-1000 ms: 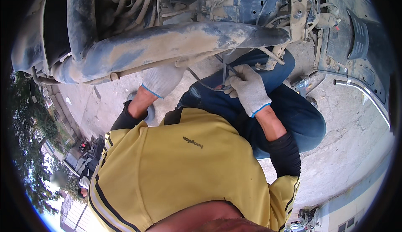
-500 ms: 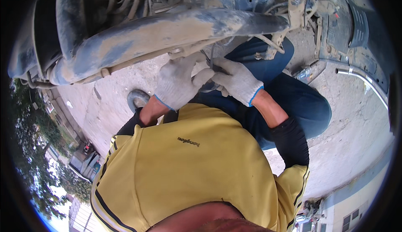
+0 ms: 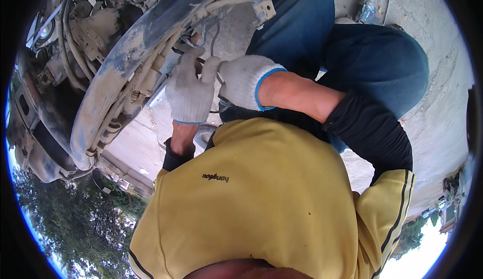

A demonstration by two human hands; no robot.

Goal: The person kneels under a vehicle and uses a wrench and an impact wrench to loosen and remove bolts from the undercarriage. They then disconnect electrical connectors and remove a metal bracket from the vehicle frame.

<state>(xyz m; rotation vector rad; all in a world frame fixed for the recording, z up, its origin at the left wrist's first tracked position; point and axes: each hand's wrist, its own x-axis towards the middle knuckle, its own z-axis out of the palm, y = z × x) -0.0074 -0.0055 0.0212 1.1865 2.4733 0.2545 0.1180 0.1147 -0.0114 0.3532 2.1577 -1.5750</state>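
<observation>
At the left, a dusty curved metal part [image 3: 126, 62] of a vehicle underside crossed the view, with thin cables [image 3: 209, 32] beside it. The gloved left hand [image 3: 191, 90] had its fingers raised against the cables; whether it held one, I cannot tell. The gloved right hand [image 3: 244, 80] touched it, curled, grip hidden.

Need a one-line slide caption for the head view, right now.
Both gloved hands, left hand and right hand, meet at the cables beside a dusty fender.
</observation>
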